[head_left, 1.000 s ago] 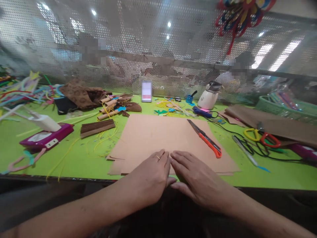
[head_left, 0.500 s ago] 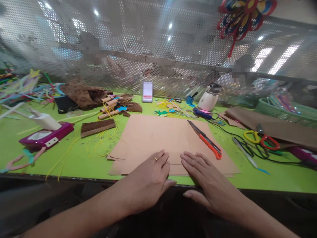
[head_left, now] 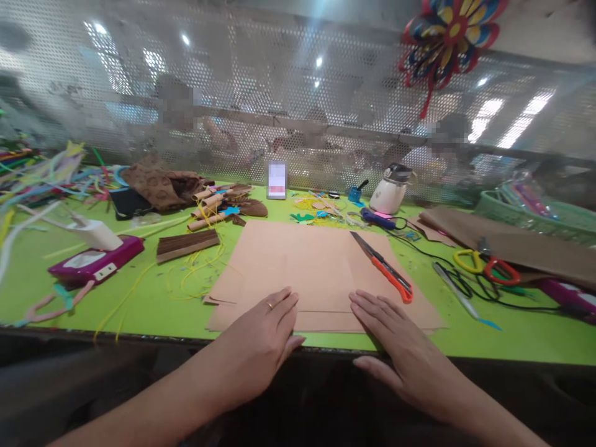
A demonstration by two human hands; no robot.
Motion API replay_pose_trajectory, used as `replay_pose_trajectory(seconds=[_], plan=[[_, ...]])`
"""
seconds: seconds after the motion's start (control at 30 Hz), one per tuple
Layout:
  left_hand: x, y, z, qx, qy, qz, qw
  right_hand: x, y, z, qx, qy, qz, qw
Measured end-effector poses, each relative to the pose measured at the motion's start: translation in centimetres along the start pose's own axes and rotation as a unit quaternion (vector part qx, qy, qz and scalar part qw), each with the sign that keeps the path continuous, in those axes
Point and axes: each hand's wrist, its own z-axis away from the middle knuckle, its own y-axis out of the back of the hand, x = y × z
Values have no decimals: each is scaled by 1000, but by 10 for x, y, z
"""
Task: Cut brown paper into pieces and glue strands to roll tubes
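Sheets of brown kraft paper (head_left: 302,267) lie stacked on the green table in front of me, their near edges slightly offset. My left hand (head_left: 265,332) rests flat on the near edge of the paper, fingers stretched out and a ring on one finger. To the right, my right hand (head_left: 395,332) also lies on the near edge with its fingers extended and its thumb apart. Neither hand holds anything. A utility knife (head_left: 388,276) with an orange handle lies on the right part of the paper, beyond my right hand, blade pointing away to the left.
Scissors (head_left: 501,270), a pen-like tool (head_left: 454,288) and a black cable lie right. A purple power strip (head_left: 100,264) and pleated brown paper (head_left: 187,245) are left. Behind stand a phone (head_left: 276,180), a white kettle-like jug (head_left: 390,191) and a perforated metal screen (head_left: 261,99).
My left hand has slid left along the paper's near edge and my right hand slightly right, so the gap between them is wider. The camera view has shifted a little.
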Motion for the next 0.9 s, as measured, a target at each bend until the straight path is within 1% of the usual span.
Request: replay_pose_trajectory(seconds=[0.2, 0.3, 0.37, 0.43, 0.53, 0.6, 0.67, 0.7, 0.73, 0.77, 0.8, 0.83, 0.9], plan=[[-1, 3, 13, 33, 20, -5, 999, 0, -3, 2, 21, -5, -7, 1000], [-4, 5, 14, 35, 43, 31, 998, 0, -5, 5, 37, -19, -14, 999], [-9, 11, 11, 21, 53, 70, 996, 0, -6, 6, 46, -28, -12, 998], [-17, 21, 0, -19, 47, 111, 992, 0, -6, 7, 50, -37, -14, 998], [-30, 34, -33, -106, 21, 130, 986, -2, -3, 7, 39, -38, -31, 998], [-38, 34, -61, -158, 11, 93, 983, -2, 3, 5, 27, -38, -47, 998], [-42, 24, -85, -200, 16, 62, 978, 2, 12, 0, 11, -35, -65, 997], [-43, 16, -93, -197, 18, 57, 979, 6, 16, -4, 2, -30, -77, 997], [-43, 7, -98, -176, 32, 48, 983, 13, 21, -9, -2, -22, -87, 996], [-42, -3, -100, -118, 47, 39, 991, 21, 25, -15, 3, -18, -93, 996], [-41, -12, -99, -93, 58, 35, 993, 32, 27, -22, 16, -22, -92, 995], [-40, -20, -97, -77, 72, 31, 994, 44, 28, -30, 37, -34, -82, 995], [-38, -30, -91, -38, 73, 27, 996, 69, 24, -47, 75, -100, -33, 992]])
